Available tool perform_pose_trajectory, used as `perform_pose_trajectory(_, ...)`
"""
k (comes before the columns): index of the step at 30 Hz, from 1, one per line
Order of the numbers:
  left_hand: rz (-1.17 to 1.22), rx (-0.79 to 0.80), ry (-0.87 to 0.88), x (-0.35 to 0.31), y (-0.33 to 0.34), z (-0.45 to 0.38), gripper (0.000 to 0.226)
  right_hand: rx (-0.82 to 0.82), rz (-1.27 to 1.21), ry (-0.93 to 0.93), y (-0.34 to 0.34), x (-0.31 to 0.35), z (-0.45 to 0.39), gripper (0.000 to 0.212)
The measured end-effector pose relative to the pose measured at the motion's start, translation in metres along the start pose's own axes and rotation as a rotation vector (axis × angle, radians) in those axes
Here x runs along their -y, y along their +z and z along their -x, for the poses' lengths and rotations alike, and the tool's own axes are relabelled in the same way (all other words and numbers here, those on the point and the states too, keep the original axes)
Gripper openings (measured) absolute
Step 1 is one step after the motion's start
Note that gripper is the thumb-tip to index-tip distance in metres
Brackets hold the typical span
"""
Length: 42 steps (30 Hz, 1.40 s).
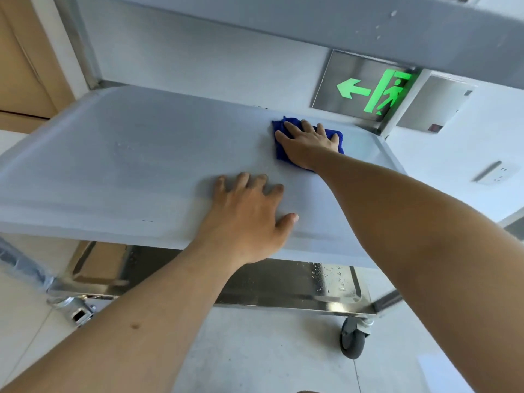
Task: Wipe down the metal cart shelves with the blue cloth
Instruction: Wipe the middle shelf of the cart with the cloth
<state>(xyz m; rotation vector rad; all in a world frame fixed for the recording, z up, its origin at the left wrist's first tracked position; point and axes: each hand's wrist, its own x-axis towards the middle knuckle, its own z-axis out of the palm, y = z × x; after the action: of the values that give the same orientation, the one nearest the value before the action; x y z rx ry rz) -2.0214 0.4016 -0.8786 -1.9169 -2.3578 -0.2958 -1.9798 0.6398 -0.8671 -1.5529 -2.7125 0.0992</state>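
Big metal cart [85, 171] filling most of the view, three shelves stacked: top shelf [312, 26] overhead with a few droplets on its edge, middle shelf [127, 154] in the thick of it, bottom shelf [283, 287] peeking out underneath with water beads near its right end. Wheels down on the floor, one caster [353, 337] at the right, so probably rolls if shoved hard. Green exit sign [374, 92] on the wall behind.

Left hand [249, 219] flat on the near edge of the middle shelf, fingers spread, thumb out to the side, not gripping anything, most likely just bracing against the wheels.

Right hand [306, 143] reaching to the far right corner of that same shelf, palm down and fingers splayed, pressing on the blue cloth [336, 136]. No pinch, just weight on top.

Cloth looks folded into a thick soft pad, fluffy like microfibre, light and floppy for sure. Slides easy on smooth steel, bunches up if pushed from one edge only. Best handled with the flat palm centred on it, fingertips near the leading edge to keep it from rolling under. Shelf rim raised a bit, so corners need fingertip work.
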Motion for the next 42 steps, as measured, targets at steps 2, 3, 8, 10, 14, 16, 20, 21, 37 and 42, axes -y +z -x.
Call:
perform_pose_trajectory(2, 0.019, -0.02, -0.008, -0.001, 0.0, 0.0, 0.064, -0.001, -0.007, 0.003, -0.003, 0.002, -0.017, 0.063)
perform_pose_trajectory(3, 0.025, -0.027, -0.013, -0.001, 0.0, 0.0, 0.063, -0.004, -0.009, 0.004, -0.003, 0.003, -0.024, 0.063)
perform_pose_trajectory(8, 0.033, -0.074, -0.027, -0.001, -0.003, 0.0, 0.059, 0.004, -0.026, 0.006, -0.002, 0.008, -0.032, 0.064)
perform_pose_trajectory(10, 0.05, -0.087, -0.031, -0.001, -0.005, 0.002, 0.056, 0.014, -0.028, -0.01, -0.002, 0.007, -0.025, 0.064)
perform_pose_trajectory(14, 0.043, -0.141, -0.112, -0.005, -0.01, 0.005, 0.045, 0.004, -0.006, -0.045, 0.001, 0.01, 0.0, 0.062)
perform_pose_trajectory(16, 0.042, -0.179, -0.171, -0.008, -0.012, 0.008, 0.039, -0.004, 0.003, -0.066, 0.003, 0.013, 0.016, 0.062)
perform_pose_trajectory(20, 0.067, -0.206, -0.221, -0.01, -0.014, 0.011, 0.026, 0.005, 0.035, -0.113, 0.003, 0.023, 0.058, 0.062)
perform_pose_trajectory(21, 0.068, -0.218, -0.231, -0.01, -0.014, 0.011, 0.022, 0.007, 0.05, -0.132, 0.003, 0.025, 0.069, 0.061)
perform_pose_trajectory(37, 0.645, -0.497, -0.331, 0.001, -0.015, 0.013, 0.024, 0.045, -0.018, -0.112, 0.002, 0.042, 0.207, 0.054)
perform_pose_trajectory(42, 0.718, -0.467, -0.353, 0.006, -0.019, 0.011, 0.022, 0.089, -0.028, -0.057, 0.007, 0.062, 0.223, 0.063)
